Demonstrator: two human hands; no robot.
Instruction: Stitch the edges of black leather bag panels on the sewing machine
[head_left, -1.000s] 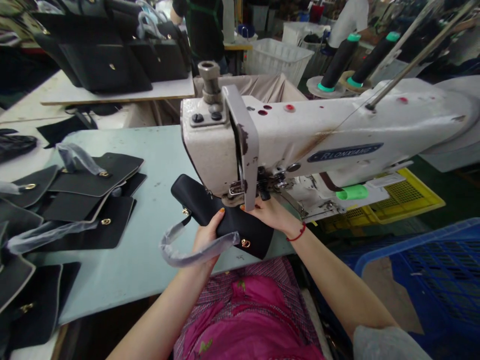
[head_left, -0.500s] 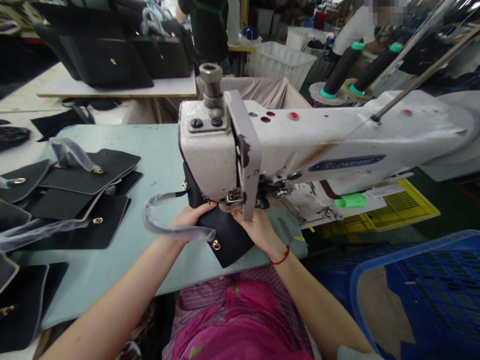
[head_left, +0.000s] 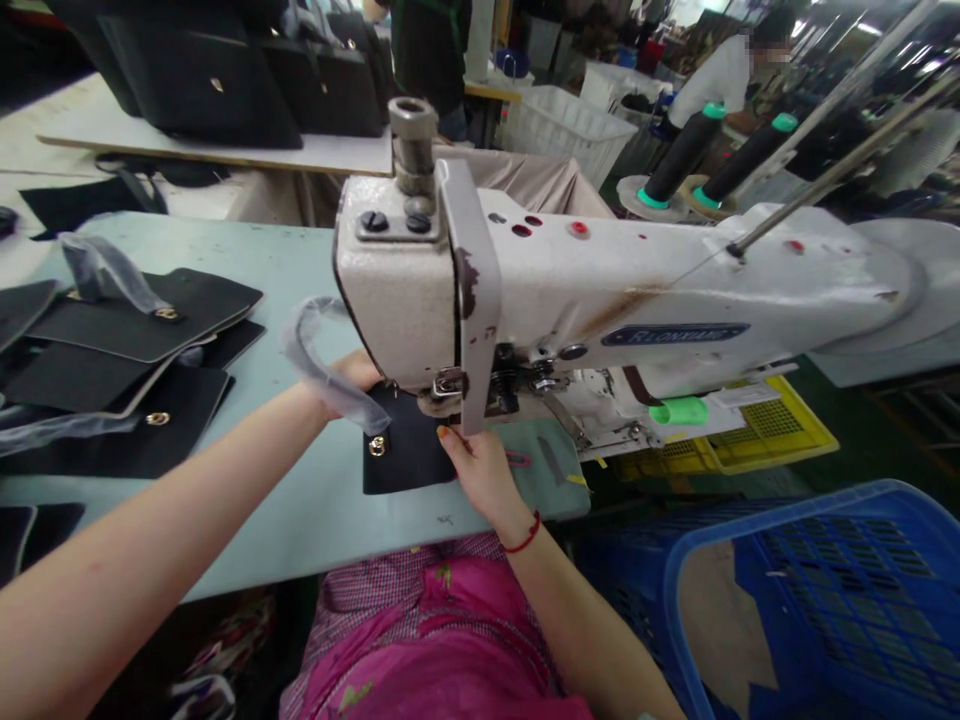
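The right hand gripped a black bag near the surface front edge, just below the sewing machine; whether the left hand, behind a wrapped strap, was closed could not be told.

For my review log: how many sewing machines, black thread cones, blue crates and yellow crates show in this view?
sewing machine: 1
black thread cones: 2
blue crate: 1
yellow crate: 1
Total: 5
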